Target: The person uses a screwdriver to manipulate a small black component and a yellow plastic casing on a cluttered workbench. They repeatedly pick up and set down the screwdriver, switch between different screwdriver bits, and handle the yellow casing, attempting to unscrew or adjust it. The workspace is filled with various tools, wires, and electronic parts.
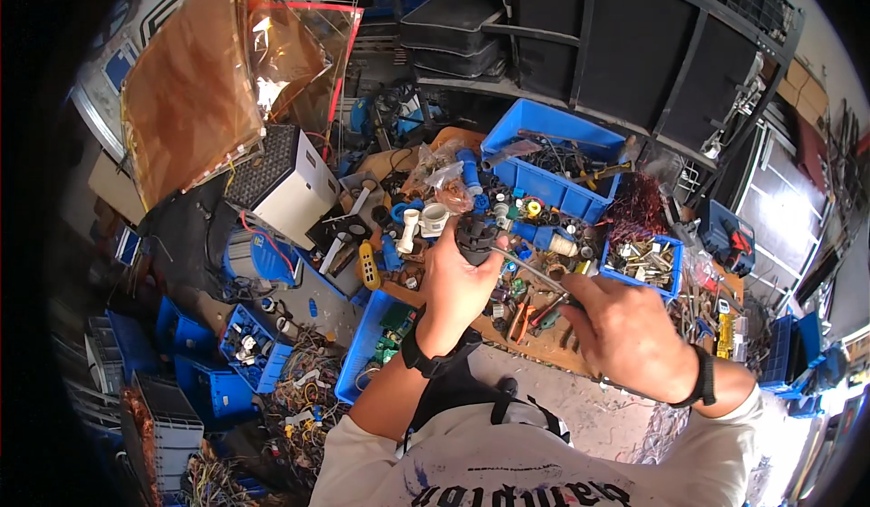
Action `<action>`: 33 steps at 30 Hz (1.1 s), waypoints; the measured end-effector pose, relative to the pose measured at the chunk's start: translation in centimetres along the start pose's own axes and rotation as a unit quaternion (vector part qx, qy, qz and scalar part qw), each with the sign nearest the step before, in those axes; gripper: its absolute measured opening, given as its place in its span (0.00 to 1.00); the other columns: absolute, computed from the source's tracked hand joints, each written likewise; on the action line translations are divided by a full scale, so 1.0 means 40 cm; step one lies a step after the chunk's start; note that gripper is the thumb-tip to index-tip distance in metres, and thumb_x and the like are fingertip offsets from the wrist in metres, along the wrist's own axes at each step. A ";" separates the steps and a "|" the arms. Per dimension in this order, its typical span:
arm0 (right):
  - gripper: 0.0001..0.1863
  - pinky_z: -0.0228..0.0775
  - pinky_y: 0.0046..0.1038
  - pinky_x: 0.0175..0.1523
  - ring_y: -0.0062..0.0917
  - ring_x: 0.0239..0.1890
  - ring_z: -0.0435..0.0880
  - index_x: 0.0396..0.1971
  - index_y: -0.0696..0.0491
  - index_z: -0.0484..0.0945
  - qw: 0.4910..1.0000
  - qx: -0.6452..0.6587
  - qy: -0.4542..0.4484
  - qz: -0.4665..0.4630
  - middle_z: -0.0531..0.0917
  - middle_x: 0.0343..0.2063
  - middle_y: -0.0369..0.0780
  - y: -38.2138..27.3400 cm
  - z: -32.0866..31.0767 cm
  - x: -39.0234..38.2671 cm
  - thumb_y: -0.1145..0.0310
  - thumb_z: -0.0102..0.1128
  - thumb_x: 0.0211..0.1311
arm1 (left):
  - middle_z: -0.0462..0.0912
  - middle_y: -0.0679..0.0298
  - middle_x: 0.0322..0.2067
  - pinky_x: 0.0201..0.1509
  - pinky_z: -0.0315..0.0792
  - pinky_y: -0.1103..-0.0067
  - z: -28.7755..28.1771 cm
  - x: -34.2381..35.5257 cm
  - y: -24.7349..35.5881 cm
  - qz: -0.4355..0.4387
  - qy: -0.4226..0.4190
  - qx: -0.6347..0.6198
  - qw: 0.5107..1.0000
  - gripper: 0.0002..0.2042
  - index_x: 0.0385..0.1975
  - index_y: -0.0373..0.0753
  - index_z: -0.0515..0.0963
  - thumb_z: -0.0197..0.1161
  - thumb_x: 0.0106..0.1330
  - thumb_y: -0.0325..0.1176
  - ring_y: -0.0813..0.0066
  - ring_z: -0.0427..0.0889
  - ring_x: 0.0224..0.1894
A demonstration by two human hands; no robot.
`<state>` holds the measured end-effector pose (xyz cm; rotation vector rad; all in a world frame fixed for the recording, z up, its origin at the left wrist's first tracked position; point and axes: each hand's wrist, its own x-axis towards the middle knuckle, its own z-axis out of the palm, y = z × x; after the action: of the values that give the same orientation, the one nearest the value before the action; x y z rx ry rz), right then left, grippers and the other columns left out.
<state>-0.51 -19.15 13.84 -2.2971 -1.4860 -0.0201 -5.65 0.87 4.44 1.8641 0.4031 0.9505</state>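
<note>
Above the cluttered workbench, my left hand [458, 280] grips a round black plastic part [477, 235] between thumb and fingers. My right hand [634, 335] is closed around a screwdriver, whose handle is hidden in the fist. Its long thin metal shaft [535, 272] points left and away, with the tip at the side of the black part. Whether the tip sits in a screw or slot cannot be made out. Below the shaft on the bench lie orange-handled pliers [519, 320]. White plastic pipe fittings [435, 218] stand just beyond my left hand.
A large blue crate [548, 185] of tools stands at the back. To the right is a small blue bin [675, 288] of metal pieces. Another blue bin [353, 366] holds green circuit boards near my left forearm. A yellow power strip [368, 266] lies left, beside a white box [288, 194].
</note>
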 end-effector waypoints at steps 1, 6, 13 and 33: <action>0.10 0.72 0.37 0.26 0.40 0.23 0.80 0.38 0.56 0.73 1.000 -0.003 0.015 0.002 0.79 0.23 0.45 0.004 0.022 -0.005 0.68 0.58 0.59 | 0.80 0.66 0.27 0.36 0.71 0.82 0.010 -0.001 -0.009 -0.005 0.007 -0.006 1.000 0.11 0.35 0.33 0.75 0.68 0.55 0.26 0.83 0.75 0.29; 0.11 0.72 0.38 0.32 0.46 0.29 0.80 0.40 0.59 0.73 0.990 0.132 0.015 0.045 0.79 0.26 0.50 0.022 0.085 -0.001 0.70 0.57 0.60 | 0.81 0.61 0.26 0.33 0.72 0.78 0.010 -0.006 -0.020 0.001 0.028 0.026 0.999 0.11 0.36 0.34 0.74 0.67 0.55 0.27 0.72 0.80 0.28; 0.12 0.68 0.27 0.32 0.27 0.24 0.77 0.40 0.58 0.75 0.886 0.439 -0.079 0.128 0.77 0.24 0.39 0.063 0.137 0.005 0.65 0.57 0.65 | 0.80 0.62 0.25 0.33 0.72 0.77 0.025 -0.024 -0.067 0.007 0.055 -0.048 0.997 0.11 0.36 0.34 0.73 0.66 0.54 0.25 0.74 0.79 0.26; 0.12 0.69 0.32 0.28 0.40 0.23 0.79 0.41 0.58 0.76 0.965 0.260 0.040 -0.002 0.80 0.27 0.46 0.134 0.158 0.011 0.70 0.60 0.59 | 0.70 0.72 0.15 0.17 0.58 0.86 0.070 -0.016 -0.022 -0.169 -0.045 -0.229 0.958 0.06 0.31 0.37 0.72 0.64 0.59 0.22 0.88 0.65 0.15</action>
<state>3.13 -18.51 6.40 -1.8453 -1.2696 0.2459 -3.83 -0.83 2.76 1.3569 0.3915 0.6547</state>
